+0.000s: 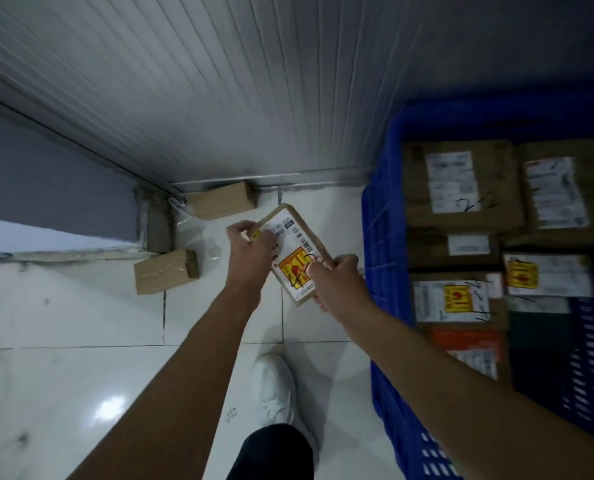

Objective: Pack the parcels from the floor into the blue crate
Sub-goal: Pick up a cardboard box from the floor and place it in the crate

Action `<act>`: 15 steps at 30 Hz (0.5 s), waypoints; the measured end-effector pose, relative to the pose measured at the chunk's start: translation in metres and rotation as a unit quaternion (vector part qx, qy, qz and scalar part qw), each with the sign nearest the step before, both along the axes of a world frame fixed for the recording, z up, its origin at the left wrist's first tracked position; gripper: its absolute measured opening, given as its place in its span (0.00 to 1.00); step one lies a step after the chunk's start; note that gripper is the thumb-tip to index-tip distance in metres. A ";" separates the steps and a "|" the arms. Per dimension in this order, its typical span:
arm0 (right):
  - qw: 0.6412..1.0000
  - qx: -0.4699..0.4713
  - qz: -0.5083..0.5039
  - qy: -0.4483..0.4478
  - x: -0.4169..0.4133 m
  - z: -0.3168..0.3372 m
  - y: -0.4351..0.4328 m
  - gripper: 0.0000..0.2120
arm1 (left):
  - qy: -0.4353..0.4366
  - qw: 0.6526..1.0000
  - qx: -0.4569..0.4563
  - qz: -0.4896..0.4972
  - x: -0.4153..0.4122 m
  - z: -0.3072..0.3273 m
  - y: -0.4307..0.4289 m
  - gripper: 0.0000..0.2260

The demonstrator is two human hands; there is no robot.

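Both hands [254, 249] outstretched; gripping parcel [297, 252] ends.

labelled parcel [293, 252]: held tilted above floor | two plain parcels [221, 199] [165, 271]: floor | blue crate [383, 237]: part-filled

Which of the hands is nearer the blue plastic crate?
Right. The right hand grips the labelled cardboard parcel at the end beside the blue plastic crate; the left hand holds its far end.

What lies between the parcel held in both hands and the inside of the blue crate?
In the head view, only the blue crate's perforated left wall stands between the held parcel and the packed parcels; the gap before it shows bare white floor tile.
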State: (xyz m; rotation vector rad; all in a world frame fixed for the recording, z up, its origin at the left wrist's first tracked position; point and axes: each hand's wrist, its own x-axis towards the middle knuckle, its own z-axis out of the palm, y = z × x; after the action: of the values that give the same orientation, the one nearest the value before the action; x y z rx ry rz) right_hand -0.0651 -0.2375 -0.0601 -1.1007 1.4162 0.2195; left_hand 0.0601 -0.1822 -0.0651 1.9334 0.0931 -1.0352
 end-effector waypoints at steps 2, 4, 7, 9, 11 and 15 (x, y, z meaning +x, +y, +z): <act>0.999 -0.020 0.032 -0.023 -0.016 0.035 -0.004 0.21 | 0.006 0.999 -0.024 0.040 -0.012 0.034 -0.002 0.15; 0.997 -0.047 0.055 -0.041 -0.036 0.062 -0.015 0.19 | -0.004 0.997 -0.043 0.069 -0.028 0.062 -0.009 0.12; 0.993 -0.066 0.063 -0.077 -0.069 0.096 -0.039 0.20 | -0.013 0.992 -0.070 0.104 -0.055 0.096 -0.028 0.11; 0.989 -0.086 0.078 -0.091 -0.093 0.116 -0.059 0.21 | -0.012 0.990 -0.089 0.108 -0.076 0.112 -0.045 0.15; 0.986 -0.099 0.092 -0.100 -0.117 0.131 -0.078 0.19 | -0.011 0.989 -0.106 0.107 -0.098 0.122 -0.062 0.17; 0.982 -0.122 0.090 -0.109 -0.156 0.151 -0.108 0.17 | -0.003 0.987 -0.124 0.100 -0.142 0.141 -0.088 0.20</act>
State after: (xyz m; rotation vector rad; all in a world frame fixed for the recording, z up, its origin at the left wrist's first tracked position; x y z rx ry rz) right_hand -0.2214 -0.3450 0.0905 -1.4131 1.1688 0.0509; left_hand -0.0824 -0.2706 0.0759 1.6659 0.1448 -0.8645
